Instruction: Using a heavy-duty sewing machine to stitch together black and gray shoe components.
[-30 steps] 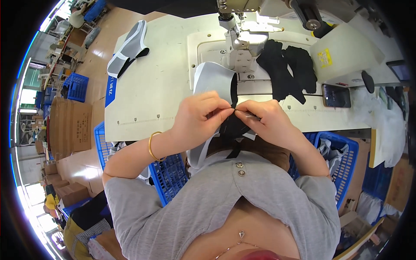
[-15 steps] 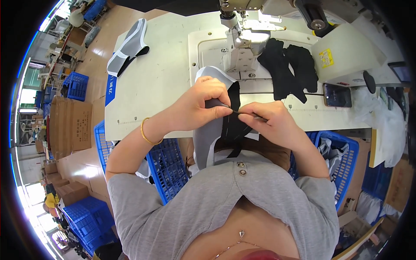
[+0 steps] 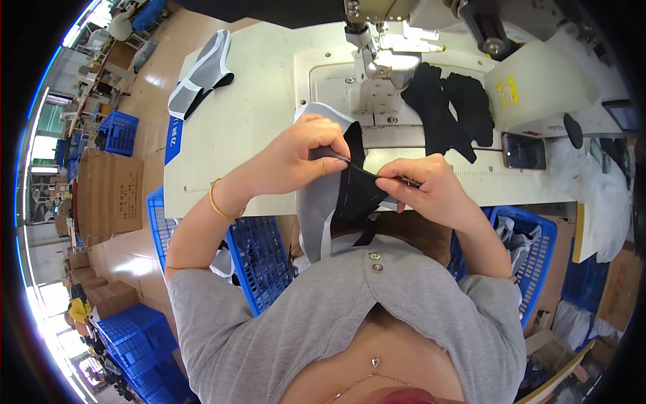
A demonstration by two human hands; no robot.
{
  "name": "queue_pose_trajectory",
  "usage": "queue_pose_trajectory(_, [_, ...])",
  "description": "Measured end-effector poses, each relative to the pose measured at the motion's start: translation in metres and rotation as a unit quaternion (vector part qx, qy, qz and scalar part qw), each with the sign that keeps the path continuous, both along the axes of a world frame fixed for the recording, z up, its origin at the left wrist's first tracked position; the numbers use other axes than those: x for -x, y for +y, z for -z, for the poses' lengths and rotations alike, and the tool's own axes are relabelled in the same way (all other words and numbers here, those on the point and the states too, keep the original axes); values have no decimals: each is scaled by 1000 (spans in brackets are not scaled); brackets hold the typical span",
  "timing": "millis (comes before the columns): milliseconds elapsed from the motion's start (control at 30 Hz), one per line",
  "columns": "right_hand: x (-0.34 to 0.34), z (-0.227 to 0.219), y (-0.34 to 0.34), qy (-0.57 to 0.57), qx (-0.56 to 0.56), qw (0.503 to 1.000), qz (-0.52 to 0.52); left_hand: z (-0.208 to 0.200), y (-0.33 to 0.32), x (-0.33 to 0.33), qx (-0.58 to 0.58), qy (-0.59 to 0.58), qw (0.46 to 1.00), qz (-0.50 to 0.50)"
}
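Observation:
A grey and black fabric piece with white edging (image 3: 319, 209) hangs over the table's front edge toward my lap. My left hand (image 3: 313, 151) pinches its upper edge between thumb and fingers. A short way to the right, my right hand (image 3: 420, 185) grips the black part of the same piece, and the edge runs taut between the two hands. A thin dark tool seems to lie within my right fingers, but I cannot make out its kind. Behind my hands stands a sewing machine (image 3: 377, 87) with its lamp lit.
Black cut fabric pieces (image 3: 437, 111) lie right of the machine, near a dark phone (image 3: 523, 149). Another grey and white fabric piece (image 3: 202, 74) rests at the table's far left. Blue baskets (image 3: 262, 259) (image 3: 535, 249) with fabric stand below the table on both sides.
My hands have drawn apart, the left shifting slightly left and the right slightly right. More of the black edge now shows stretched between them.

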State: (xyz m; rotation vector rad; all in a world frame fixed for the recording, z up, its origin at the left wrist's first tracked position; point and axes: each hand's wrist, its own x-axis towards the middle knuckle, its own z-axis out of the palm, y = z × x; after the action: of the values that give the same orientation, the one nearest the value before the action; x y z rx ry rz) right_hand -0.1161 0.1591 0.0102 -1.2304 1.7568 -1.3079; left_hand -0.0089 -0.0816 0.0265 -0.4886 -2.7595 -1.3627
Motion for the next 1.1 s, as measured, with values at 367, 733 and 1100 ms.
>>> queue_pose_trajectory(367, [-2,4,-55,-233,244,915,222,-62,-43,99,-37,-126,991,-14])
queue_pose_trajectory(733, [10,8,-62,-296,258,888,239,-65,-34,120,78,-228,954,-180])
queue_pose_trajectory(1100, [13,6,-63,-280,271,891,233,-75,-25,120,189,-62,945,-259])
